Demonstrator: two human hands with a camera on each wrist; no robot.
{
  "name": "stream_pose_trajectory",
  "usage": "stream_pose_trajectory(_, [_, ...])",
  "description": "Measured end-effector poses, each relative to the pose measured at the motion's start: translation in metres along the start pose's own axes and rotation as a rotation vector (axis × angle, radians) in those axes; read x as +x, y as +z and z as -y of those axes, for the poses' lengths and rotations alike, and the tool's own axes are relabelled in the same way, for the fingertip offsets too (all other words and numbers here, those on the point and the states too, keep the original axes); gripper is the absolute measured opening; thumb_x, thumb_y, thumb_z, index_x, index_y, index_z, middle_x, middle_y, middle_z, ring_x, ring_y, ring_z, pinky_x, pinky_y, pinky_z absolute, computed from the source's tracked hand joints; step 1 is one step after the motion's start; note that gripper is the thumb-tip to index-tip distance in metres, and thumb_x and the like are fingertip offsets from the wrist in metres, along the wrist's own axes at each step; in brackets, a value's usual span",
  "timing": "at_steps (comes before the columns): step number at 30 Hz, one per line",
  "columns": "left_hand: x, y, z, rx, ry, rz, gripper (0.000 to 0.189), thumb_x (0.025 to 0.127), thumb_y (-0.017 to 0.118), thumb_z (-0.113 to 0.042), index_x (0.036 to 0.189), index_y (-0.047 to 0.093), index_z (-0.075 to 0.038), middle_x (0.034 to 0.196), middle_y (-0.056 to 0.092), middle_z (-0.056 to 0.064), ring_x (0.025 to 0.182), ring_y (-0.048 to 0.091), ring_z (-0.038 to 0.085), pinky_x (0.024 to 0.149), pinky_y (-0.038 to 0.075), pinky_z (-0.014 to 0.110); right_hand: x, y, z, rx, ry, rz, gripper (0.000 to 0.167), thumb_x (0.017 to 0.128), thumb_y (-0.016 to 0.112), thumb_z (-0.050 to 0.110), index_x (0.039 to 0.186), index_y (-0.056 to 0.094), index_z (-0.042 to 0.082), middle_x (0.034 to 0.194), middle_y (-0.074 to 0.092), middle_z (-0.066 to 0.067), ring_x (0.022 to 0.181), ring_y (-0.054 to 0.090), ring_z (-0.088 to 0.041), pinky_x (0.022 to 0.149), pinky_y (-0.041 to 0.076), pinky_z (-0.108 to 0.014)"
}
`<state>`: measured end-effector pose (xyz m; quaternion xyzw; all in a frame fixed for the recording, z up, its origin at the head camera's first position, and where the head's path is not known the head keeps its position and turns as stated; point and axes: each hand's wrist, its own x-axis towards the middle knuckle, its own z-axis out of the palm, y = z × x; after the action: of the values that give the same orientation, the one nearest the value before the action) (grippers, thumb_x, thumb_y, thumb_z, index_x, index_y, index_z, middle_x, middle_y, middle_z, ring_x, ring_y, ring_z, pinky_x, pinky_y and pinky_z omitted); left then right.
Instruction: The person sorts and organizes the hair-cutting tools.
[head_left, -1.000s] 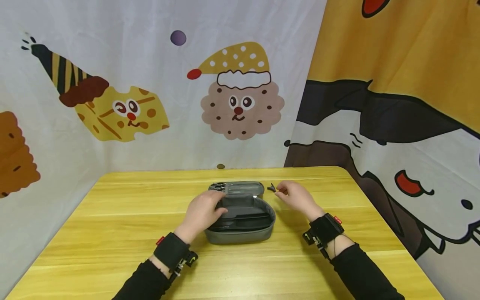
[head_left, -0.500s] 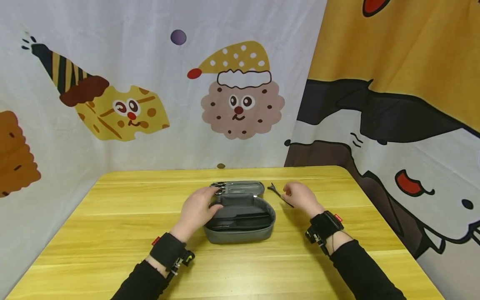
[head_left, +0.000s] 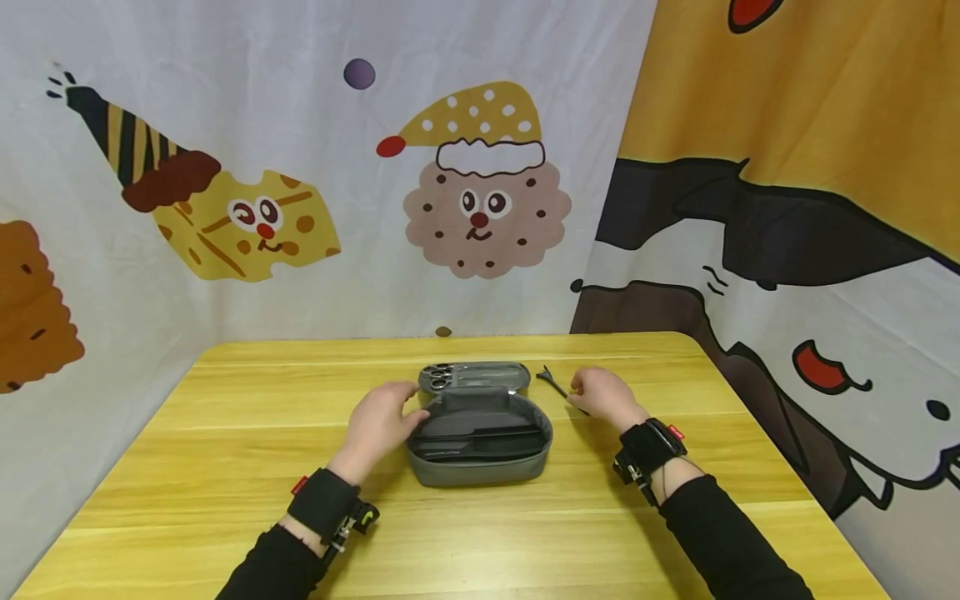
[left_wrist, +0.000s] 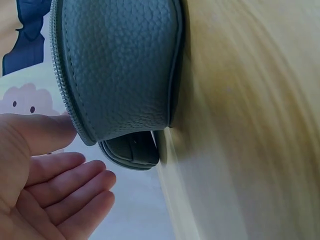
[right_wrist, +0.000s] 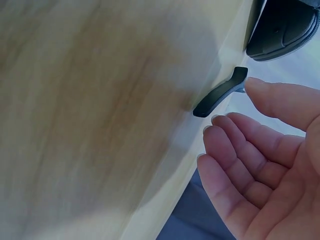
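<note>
A grey zip case [head_left: 480, 475] stands unzipped on the table, its lid [head_left: 517, 377] folded back. Scissors [head_left: 438, 375] sit in the lid's left part, and dark long items [head_left: 480, 446] lie inside the body. At the case's left rim is my left hand [head_left: 378, 425]; in the left wrist view its thumb [left_wrist: 50, 134] is at the zip edge and its fingers extend loosely. To the right of the case lies a slim black clip [head_left: 552, 382], seen as a curved dark piece [right_wrist: 217, 97] in the right wrist view. Over its near end hovers my right hand [head_left: 606, 396], loosely curved, pinching nothing.
The yellow wooden table [head_left: 225, 475] reaches back to a patterned cloth [head_left: 300, 308] printed with cartoon figures. A second cartoon cloth [head_left: 787, 333] hangs along the right side.
My right fingers, pinching the clip a second ago, have come off it, and it lies on the table. My left hand has drawn back left from inside the case to its rim.
</note>
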<state>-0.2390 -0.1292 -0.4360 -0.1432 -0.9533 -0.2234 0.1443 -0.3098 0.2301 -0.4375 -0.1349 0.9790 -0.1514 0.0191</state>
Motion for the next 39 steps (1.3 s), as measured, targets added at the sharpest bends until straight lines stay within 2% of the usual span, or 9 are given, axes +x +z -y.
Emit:
stream_pose_trajectory(2, [-0.001,-0.001,0.0,0.002,-0.003,0.008,0.039,0.084,0.081,-0.019,0.116,0.07,0.001,0.108,0.07,0.016,0.098,0.067,0.033,0.082,0.057,0.046,0.0,0.001,0.0,-0.005,-0.008,-0.003,0.021,0.089,0.074,0.014,0.103,0.071,0.0,0.095,0.068,-0.011,0.082,0.063,-0.024,0.076,0.054,-0.042])
stream_pose_trajectory(4, [-0.002,-0.001,0.0,0.003,-0.005,0.014,0.037,0.084,0.081,-0.018,0.114,0.071,0.001,0.105,0.071,0.016,0.094,0.068,0.031,0.079,0.058,0.046,0.001,0.002,0.001,0.0,-0.017,0.004,0.012,0.089,0.074,0.013,0.087,0.067,0.003,0.077,0.059,-0.004,0.068,0.053,-0.018,0.064,0.048,-0.034])
stream_pose_trajectory(7, [-0.002,0.0,0.001,0.007,-0.005,0.023,0.03,0.084,0.081,-0.016,0.107,0.073,0.0,0.095,0.071,0.012,0.082,0.066,0.026,0.07,0.057,0.042,0.001,0.002,0.002,0.015,-0.024,0.005,0.035,0.088,0.073,0.012,0.066,0.047,0.011,0.062,0.032,0.004,0.056,0.029,-0.012,0.054,0.025,-0.027])
stream_pose_trajectory(10, [-0.001,0.001,0.001,0.001,-0.007,0.025,0.015,0.083,0.081,-0.013,0.093,0.073,-0.005,0.081,0.068,0.006,0.07,0.06,0.02,0.061,0.051,0.037,0.001,0.002,0.002,0.025,-0.026,0.012,0.048,0.088,0.073,0.011,0.063,0.032,0.014,0.061,0.017,0.003,0.055,0.016,-0.013,0.055,0.015,-0.028])
stream_pose_trajectory(17, [-0.001,0.003,0.001,-0.042,-0.01,0.026,0.01,0.083,0.079,-0.007,0.079,0.07,-0.009,0.07,0.063,0.0,0.06,0.053,0.015,0.056,0.046,0.031,0.005,0.003,0.003,-0.015,0.017,0.042,0.026,0.087,0.073,0.013,0.07,0.053,0.011,0.063,0.04,0.002,0.059,0.038,-0.015,0.056,0.027,-0.027])
stream_pose_trajectory(19, [0.0,0.004,0.0,-0.053,-0.017,0.04,0.013,0.084,0.077,-0.005,0.076,0.069,-0.01,0.066,0.059,-0.001,0.057,0.048,0.013,0.054,0.042,0.03,0.006,0.003,0.003,-0.024,0.02,0.048,0.023,0.086,0.073,0.012,0.072,0.055,0.01,0.065,0.044,0.001,0.061,0.041,-0.017,0.057,0.029,-0.028])
stream_pose_trajectory(24, [0.002,0.006,-0.001,-0.049,-0.032,0.044,0.01,0.084,0.076,-0.003,0.077,0.072,-0.009,0.068,0.062,-0.001,0.058,0.048,0.011,0.055,0.044,0.029,0.007,0.004,0.004,-0.045,0.025,0.046,0.018,0.085,0.075,0.012,0.075,0.06,0.01,0.07,0.053,-0.001,0.065,0.047,-0.018,0.059,0.035,-0.029])
stream_pose_trajectory(33, [0.003,0.007,-0.003,-0.031,-0.039,0.052,0.007,0.083,0.075,-0.001,0.08,0.074,-0.007,0.071,0.065,0.0,0.06,0.052,0.011,0.056,0.048,0.03,0.012,0.008,0.005,-0.075,0.032,0.047,0.018,0.085,0.077,0.013,0.074,0.062,0.01,0.069,0.055,0.0,0.062,0.048,-0.017,0.056,0.036,-0.028])
stream_pose_trajectory(39, [0.002,0.007,-0.003,-0.03,-0.041,0.059,0.005,0.084,0.075,-0.002,0.081,0.074,-0.005,0.072,0.066,0.001,0.061,0.053,0.011,0.057,0.048,0.03,0.013,0.008,0.006,-0.084,0.028,0.054,0.027,0.087,0.074,0.011,0.068,0.056,0.01,0.062,0.042,0.002,0.057,0.039,-0.016,0.053,0.029,-0.027])
